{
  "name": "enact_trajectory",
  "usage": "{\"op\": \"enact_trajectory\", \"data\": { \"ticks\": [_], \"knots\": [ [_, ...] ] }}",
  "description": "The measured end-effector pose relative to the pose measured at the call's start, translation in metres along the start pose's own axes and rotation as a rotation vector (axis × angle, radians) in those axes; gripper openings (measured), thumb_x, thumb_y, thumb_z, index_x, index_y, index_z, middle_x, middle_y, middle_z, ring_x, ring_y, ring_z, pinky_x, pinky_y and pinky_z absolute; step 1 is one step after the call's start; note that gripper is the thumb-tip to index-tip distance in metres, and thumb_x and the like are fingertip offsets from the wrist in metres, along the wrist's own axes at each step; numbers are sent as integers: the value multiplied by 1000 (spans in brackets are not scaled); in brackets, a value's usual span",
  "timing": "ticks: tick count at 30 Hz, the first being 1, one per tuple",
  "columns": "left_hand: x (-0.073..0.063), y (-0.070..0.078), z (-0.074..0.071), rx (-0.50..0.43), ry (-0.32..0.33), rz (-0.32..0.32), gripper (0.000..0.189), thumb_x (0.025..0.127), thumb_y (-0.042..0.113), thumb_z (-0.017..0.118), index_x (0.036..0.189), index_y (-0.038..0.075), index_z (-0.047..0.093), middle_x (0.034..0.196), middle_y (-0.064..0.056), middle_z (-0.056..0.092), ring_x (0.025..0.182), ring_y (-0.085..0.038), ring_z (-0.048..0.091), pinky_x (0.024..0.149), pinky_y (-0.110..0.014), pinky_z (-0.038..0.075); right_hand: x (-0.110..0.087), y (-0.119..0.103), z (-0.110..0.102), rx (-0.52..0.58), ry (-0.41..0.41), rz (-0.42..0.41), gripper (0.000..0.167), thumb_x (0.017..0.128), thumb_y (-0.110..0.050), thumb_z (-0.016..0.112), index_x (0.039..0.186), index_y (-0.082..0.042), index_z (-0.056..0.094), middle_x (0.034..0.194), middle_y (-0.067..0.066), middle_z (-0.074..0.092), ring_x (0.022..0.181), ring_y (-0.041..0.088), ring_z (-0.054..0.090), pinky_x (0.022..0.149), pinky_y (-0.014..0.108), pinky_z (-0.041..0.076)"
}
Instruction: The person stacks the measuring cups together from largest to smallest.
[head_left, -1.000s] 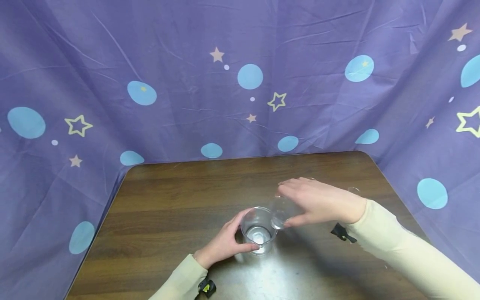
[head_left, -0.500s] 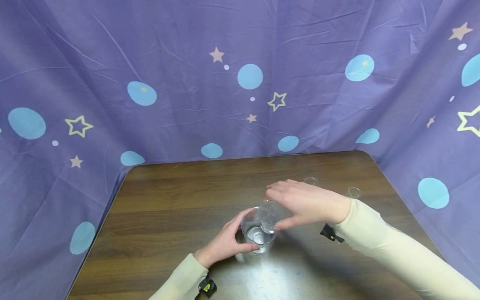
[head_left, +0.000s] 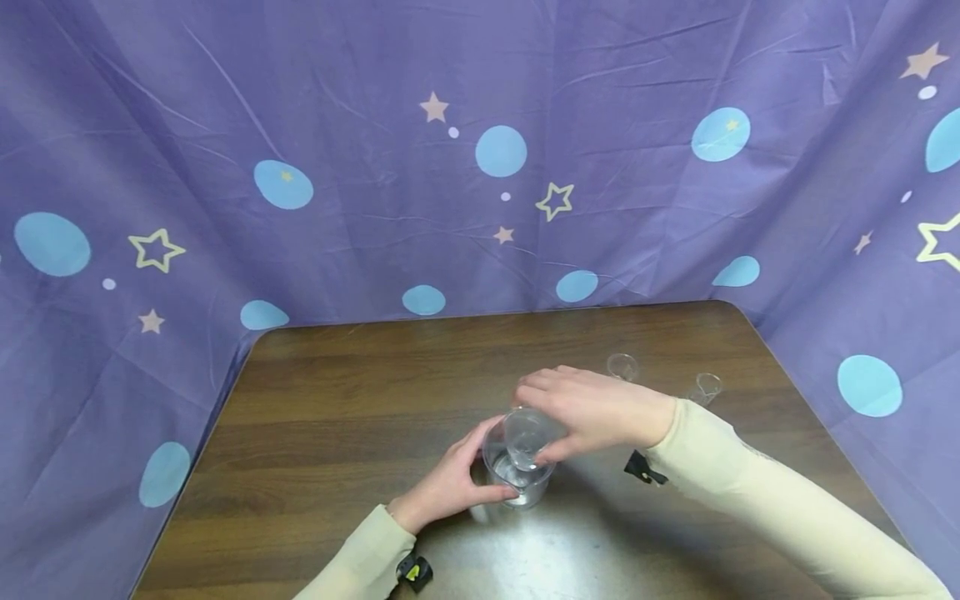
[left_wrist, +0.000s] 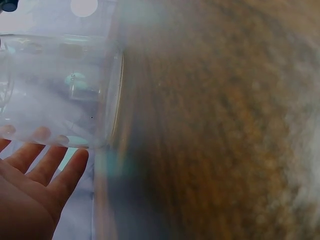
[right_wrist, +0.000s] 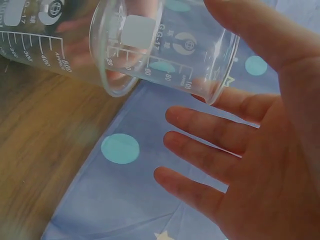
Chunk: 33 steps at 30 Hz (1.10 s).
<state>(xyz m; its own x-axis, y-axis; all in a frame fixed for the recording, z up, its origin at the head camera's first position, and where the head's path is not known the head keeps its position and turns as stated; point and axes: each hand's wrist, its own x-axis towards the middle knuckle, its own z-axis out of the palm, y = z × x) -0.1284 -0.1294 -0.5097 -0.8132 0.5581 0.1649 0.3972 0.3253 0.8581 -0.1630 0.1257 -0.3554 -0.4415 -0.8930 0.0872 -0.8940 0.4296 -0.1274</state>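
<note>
A large clear glass beaker (head_left: 529, 498) with white markings stands upright on the wooden table. My left hand (head_left: 450, 486) holds its side, thumb at the front of the rim and fingers behind; in the left wrist view the fingertips touch the glass (left_wrist: 55, 100). My right hand (head_left: 596, 408) pinches a smaller clear beaker (right_wrist: 167, 55) near its rim between thumb and index finger, while the other fingers extend free. This small beaker is tilted, its base overlapping the large beaker's mouth in the head view. Nothing shows inside it.
Two small clear glass vessels, one with a round rim (head_left: 622, 365) and another (head_left: 707, 385) farther right, stand behind the right forearm. The brown wooden table (head_left: 352, 417) meets a purple patterned curtain (head_left: 360, 167) at its back and sides.
My right hand has moved left and slightly down, bringing the small beaker from beside the large beaker's rim to over its mouth. The left hand and large beaker have stayed put.
</note>
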Motion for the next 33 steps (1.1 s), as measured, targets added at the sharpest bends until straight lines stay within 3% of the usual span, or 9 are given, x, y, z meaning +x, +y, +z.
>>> {"op": "enact_trajectory", "data": {
  "ticks": [9, 19, 23, 33],
  "knots": [
    [0, 0, 0, -7, -5, -12, 93, 82, 36, 90, 158, 31, 37, 151, 1, 53, 132, -18, 55, 110, -42, 50, 5, 3, 18, 0, -1, -37, 60, 80, -50, 86, 120, -12, 62, 125, 5, 66, 113, 21, 63, 93, 40, 56],
    [1, -1, 1, -52, -1, -54, 90, 81, 31, 90, 156, 22, 42, 150, -1, 55, 132, -19, 55, 110, -39, 50, 9, 6, 32, 9, -27, -34, 66, 79, -51, 87, 125, -11, 61, 132, 9, 64, 117, 24, 63, 95, 42, 56],
    [1, -1, 2, -51, 7, -37, 89, 81, 30, 90, 156, 16, 44, 148, -6, 57, 130, -20, 56, 109, -38, 51, 11, 7, 37, 14, -43, -29, 64, 79, -51, 87, 123, -11, 62, 133, 9, 64, 116, 24, 63, 97, 41, 55],
    [1, -1, 2, -52, 4, -40, 87, 81, 30, 90, 154, 15, 45, 146, -5, 57, 129, -19, 56, 108, -37, 52, 15, 9, 43, 40, -69, -40, 65, 76, -48, 90, 128, -17, 64, 138, 11, 62, 122, 25, 61, 103, 42, 53]
  ]
}}
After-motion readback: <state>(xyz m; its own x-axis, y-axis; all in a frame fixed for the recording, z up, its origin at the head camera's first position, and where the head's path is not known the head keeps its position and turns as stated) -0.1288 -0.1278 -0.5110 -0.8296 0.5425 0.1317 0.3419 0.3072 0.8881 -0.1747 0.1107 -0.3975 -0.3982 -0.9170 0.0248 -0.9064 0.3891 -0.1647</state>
